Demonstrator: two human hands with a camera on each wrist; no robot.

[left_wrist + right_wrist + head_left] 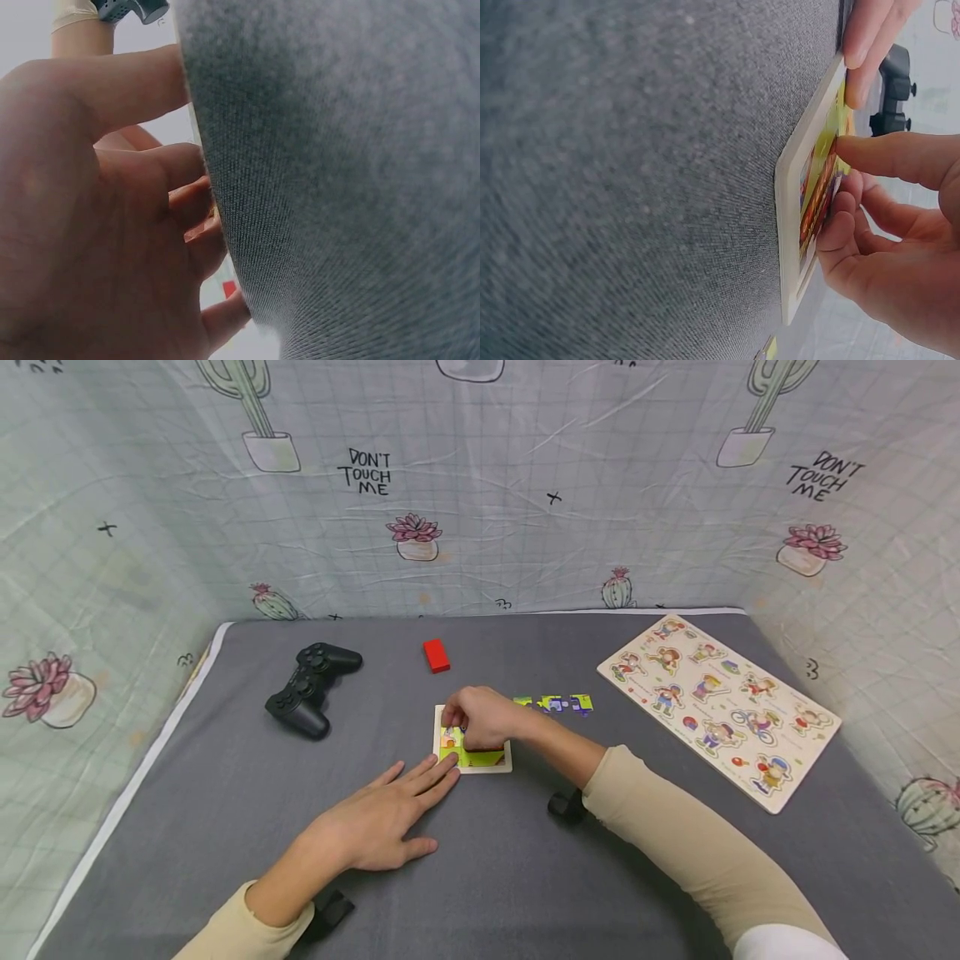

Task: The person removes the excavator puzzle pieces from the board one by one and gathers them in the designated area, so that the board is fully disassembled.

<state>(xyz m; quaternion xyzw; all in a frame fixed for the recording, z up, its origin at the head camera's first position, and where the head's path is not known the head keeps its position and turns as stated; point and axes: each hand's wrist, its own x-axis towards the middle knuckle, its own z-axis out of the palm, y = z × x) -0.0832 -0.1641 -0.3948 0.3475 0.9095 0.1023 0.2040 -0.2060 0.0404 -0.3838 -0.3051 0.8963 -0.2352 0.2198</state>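
A small picture puzzle in a pale wooden tray (487, 769) lies in the middle of the grey table. My left hand (382, 822) is spread flat beside it, fingertips touching the tray's near left corner. Over the puzzle, my right hand (483, 718) has its fingers curled in and appears to pinch a small puzzle piece (837, 184) against the picture; most of that piece is hidden by the fingers. The right wrist view shows the thumb reaching down to the picture's surface. Just right of the tray, a row of loose puzzle pieces (555, 703) is partly covered by the right hand and wrist.
A black game controller (311, 689) lies to the left. Behind the tray is a red block (436, 656). A large wooden peg puzzle board (720, 710) with children figures lies slanted on the right. Patterned cloth (495, 485) walls the table at the back and sides.
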